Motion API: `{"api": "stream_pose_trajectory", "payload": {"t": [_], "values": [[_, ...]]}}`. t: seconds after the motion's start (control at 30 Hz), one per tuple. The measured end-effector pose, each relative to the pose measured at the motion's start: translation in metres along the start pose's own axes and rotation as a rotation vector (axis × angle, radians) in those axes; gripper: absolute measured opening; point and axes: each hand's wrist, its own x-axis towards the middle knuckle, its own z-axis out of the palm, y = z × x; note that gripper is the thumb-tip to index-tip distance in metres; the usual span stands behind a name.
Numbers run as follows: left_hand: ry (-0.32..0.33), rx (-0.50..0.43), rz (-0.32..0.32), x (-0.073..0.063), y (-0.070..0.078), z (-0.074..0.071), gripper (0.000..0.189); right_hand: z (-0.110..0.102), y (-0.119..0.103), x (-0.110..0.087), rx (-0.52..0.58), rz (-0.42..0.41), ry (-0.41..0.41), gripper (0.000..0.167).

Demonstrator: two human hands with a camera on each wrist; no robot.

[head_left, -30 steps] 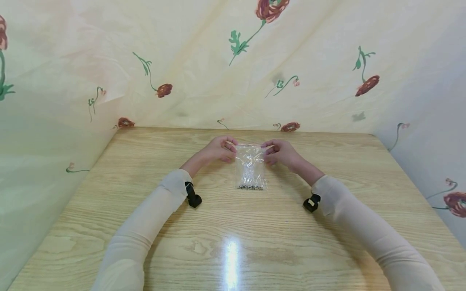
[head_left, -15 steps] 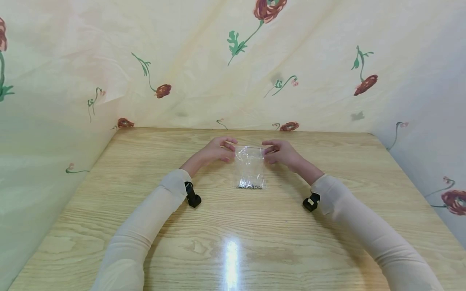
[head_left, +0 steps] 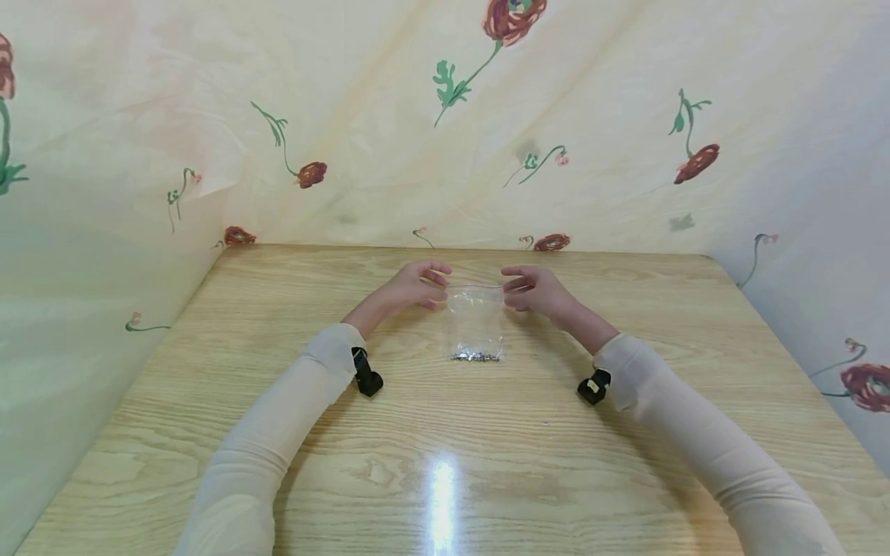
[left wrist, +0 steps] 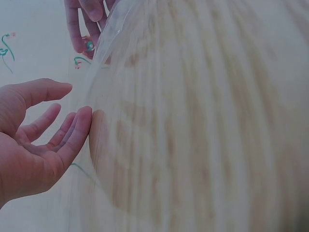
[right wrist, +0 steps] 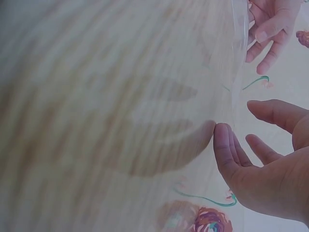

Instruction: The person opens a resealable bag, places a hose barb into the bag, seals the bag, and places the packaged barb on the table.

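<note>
A clear zip bag (head_left: 476,320) lies flat on the wooden table, its red-lined top edge facing the far side. Several small metal pieces (head_left: 476,357) are gathered along its bottom; what kind is too small to make out. On the bag's left, my left hand (head_left: 419,286) has its fingers loosely bent beside the top corner. My right hand (head_left: 538,289) mirrors it at the other corner, thumb and fingers apart. Both wrist views show fingertips of the left hand (left wrist: 38,140) and right hand (right wrist: 270,164) resting on the tabletop, nothing pinched between them.
The light wood table (head_left: 348,448) carries a bright lamp reflection near its front. A floral cloth (head_left: 389,139) hangs behind it and along both sides. Black wrist cameras (head_left: 366,374) are strapped at both cuffs.
Both hands have let go of the bag's top corners, thumbs and fingers parting. The bag's top edge has settled slightly nearer, and it looks flatter.
</note>
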Motion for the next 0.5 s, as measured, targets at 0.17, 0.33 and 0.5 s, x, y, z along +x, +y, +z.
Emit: {"api": "stream_pose_trajectory", "payload": {"t": [0.17,0.33,0.5], "values": [[0.0,0.009,0.005,0.0001,-0.0005,-0.0009,0.055,-0.0002,-0.0019,-0.0017,-0.001,0.002,0.009,0.062],[0.004,0.036,0.004,0.0006,0.0002,-0.002,0.053,-0.001,-0.0037,-0.0016,0.007,0.014,0.02,0.061],[0.022,0.102,0.02,0.0001,0.0036,-0.0057,0.047,-0.0031,-0.0047,-0.0007,0.022,-0.005,0.044,0.059]]}}
